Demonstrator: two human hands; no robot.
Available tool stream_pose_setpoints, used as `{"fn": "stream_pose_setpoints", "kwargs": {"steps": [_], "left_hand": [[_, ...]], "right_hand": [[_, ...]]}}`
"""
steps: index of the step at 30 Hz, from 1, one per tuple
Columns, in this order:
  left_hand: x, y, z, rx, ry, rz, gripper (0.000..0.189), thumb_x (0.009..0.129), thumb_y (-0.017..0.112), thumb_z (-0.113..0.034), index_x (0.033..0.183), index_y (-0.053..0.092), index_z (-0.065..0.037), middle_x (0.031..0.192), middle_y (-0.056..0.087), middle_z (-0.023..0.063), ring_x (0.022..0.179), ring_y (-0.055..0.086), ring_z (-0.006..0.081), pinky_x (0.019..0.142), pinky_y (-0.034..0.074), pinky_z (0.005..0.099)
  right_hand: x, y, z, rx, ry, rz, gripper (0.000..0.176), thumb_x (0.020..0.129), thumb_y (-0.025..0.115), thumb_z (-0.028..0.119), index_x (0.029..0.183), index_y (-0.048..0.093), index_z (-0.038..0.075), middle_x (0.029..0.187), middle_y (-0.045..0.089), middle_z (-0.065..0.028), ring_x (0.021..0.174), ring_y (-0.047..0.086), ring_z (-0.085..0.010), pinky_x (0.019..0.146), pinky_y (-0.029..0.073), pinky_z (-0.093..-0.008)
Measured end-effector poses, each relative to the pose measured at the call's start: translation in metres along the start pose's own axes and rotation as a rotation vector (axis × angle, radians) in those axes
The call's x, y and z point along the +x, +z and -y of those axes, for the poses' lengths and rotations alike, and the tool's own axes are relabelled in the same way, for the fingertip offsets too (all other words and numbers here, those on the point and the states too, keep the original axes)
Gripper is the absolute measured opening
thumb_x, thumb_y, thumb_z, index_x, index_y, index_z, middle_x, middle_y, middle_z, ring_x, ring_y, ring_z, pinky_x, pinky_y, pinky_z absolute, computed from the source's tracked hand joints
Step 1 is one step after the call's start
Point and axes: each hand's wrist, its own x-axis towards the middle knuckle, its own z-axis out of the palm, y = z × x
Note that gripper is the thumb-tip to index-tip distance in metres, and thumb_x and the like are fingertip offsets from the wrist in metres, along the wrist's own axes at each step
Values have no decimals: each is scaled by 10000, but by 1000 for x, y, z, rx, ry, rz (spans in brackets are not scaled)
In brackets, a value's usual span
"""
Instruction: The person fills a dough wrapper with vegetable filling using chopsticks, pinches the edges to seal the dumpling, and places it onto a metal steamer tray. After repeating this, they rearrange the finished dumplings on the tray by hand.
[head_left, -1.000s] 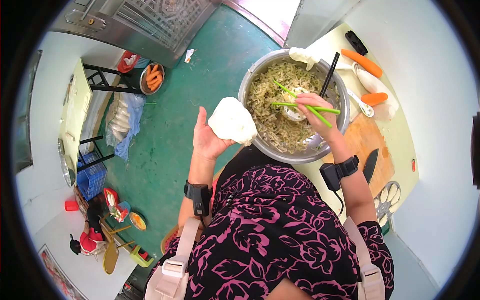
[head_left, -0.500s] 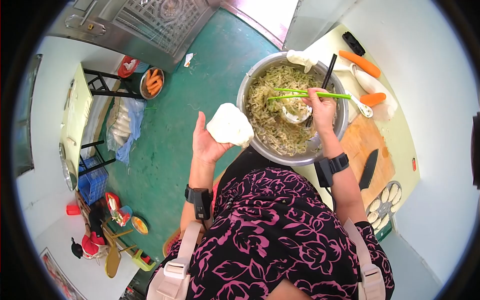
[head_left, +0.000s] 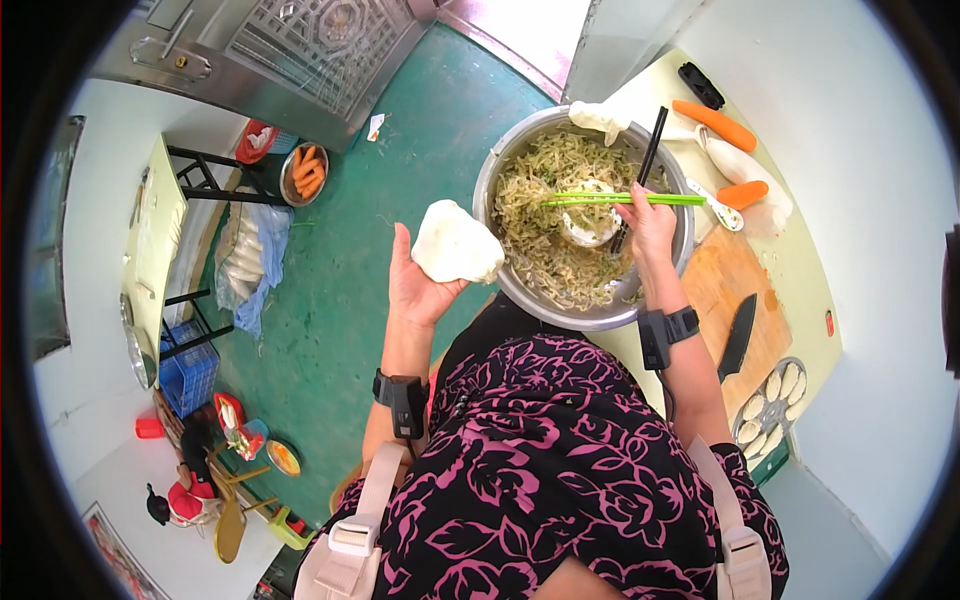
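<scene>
A flat white dough wrapper (head_left: 457, 243) lies across the fingers of my left hand (head_left: 412, 292), left of the large metal bowl (head_left: 484, 195). The thumb points up beside it. My right hand (head_left: 653, 228) grips a pair of green chopsticks (head_left: 590, 199) over the bowl, their tips close together at the shredded vegetable filling (head_left: 560, 265). Black chopsticks (head_left: 654, 150) lean in the filling, next to a partly hidden white round thing (head_left: 588, 238). A lump of dough (head_left: 602, 118) hangs on the far rim.
On the table to the right are a cutting board (head_left: 765, 300), a black-bladed knife (head_left: 738, 338), carrots (head_left: 715, 123), a white radish (head_left: 742, 162), a spoon (head_left: 724, 212) and a tray of dumplings (head_left: 775, 395). Another person (head_left: 185, 500) sits at lower left.
The green chopsticks' tips have come together and the sticks lie more level. My right hand has shifted slightly toward me. The left hand keeps the dough wrapper in nearly the same place.
</scene>
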Motion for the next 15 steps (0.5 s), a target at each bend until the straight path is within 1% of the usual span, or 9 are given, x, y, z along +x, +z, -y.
{"fn": "stream_pose_setpoints", "kwargs": {"steps": [2,6,10,13,14,15], "left_hand": [[2,1,0,22,7,-4,664,818,382,-564,1253,365,-63,1257,421,135,1164,391,327,961,304,496],[9,4,3,48,-10,7,683,807,363,-595,1262,361,-85,1274,405,119,1188,359,319,992,249,496],[18,14,9,79,-44,74,744,776,326,-654,1271,351,-98,1301,373,112,1210,326,309,1005,217,497],[34,19,17,94,-56,127,802,742,305,-697,1277,341,-99,1314,354,111,1215,316,307,998,225,504],[42,22,22,115,-29,81,839,723,277,-723,1283,329,-100,1316,348,113,1217,308,311,994,226,508],[47,25,26,118,-41,114,845,721,267,-728,1286,324,-102,1316,347,113,1215,311,311,993,228,508]], "right_hand": [[4,-11,-4,61,47,-20,183,807,589,120,900,537,-29,764,585,-86,654,600,-160,564,534,-241],[-2,-21,14,137,130,-31,181,802,598,138,896,542,-6,762,591,-80,674,610,-182,577,530,-241],[-6,-30,37,216,86,-78,156,796,605,130,891,542,22,771,596,-67,665,611,-185,568,528,-230],[-17,-31,65,227,8,-57,160,793,608,129,889,539,21,769,595,-73,676,610,-179,564,529,-219],[-21,-32,75,245,-4,-9,157,795,604,130,887,537,22,767,595,-80,677,611,-177,567,530,-211],[-27,-29,83,266,-5,-11,154,797,603,131,885,537,23,764,595,-81,672,610,-175,565,530,-210]]}}
